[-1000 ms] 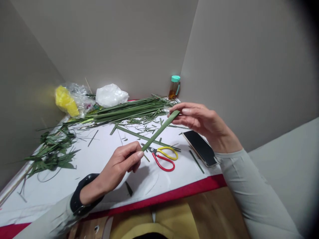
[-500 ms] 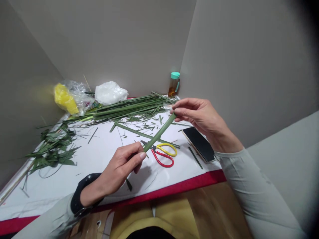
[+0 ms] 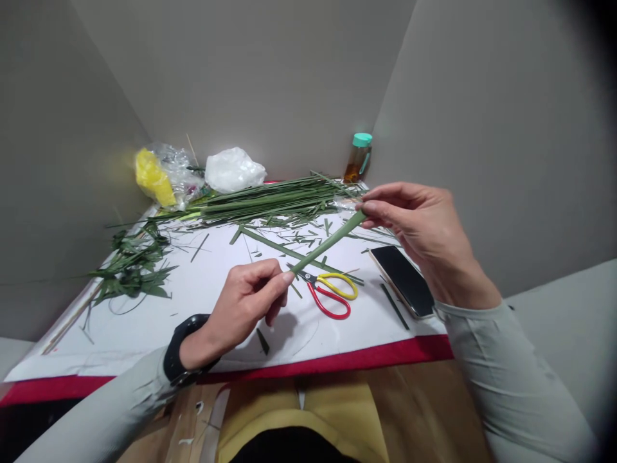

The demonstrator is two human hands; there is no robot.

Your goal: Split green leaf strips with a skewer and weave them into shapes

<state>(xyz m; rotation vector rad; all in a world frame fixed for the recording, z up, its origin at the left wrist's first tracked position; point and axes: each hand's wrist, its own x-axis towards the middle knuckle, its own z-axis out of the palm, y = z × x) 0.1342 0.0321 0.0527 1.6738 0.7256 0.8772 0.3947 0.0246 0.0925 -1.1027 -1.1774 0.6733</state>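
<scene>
A long narrow strip of green leaf (image 3: pixel 328 242) is stretched slantwise above the table between my hands. My left hand (image 3: pixel 253 296) pinches its lower near end between thumb and fingers. At the upper far end, my right hand (image 3: pixel 414 225) grips it with thumb and fingertips. Just beneath the strip lie scissors (image 3: pixel 332 294) with one yellow and one red handle loop; the blades are partly hidden by the leaf and my left hand. Another long leaf strip (image 3: pixel 279 244) lies behind on the white tabletop.
A bundle of long green leaves (image 3: pixel 270 202) crosses the back, with cut scraps before it. Leafy sprigs (image 3: pixel 137 263) lie left. A white plastic bag (image 3: pixel 234 170), a yellow bag (image 3: pixel 153 177) and a bottle (image 3: pixel 357 157) stand behind. A phone (image 3: pixel 402 280) lies right.
The camera view has shifted, so the table things appear further right. Both hands still hold the leaf strip, which now slants less steeply and looks turned more edge-on.
</scene>
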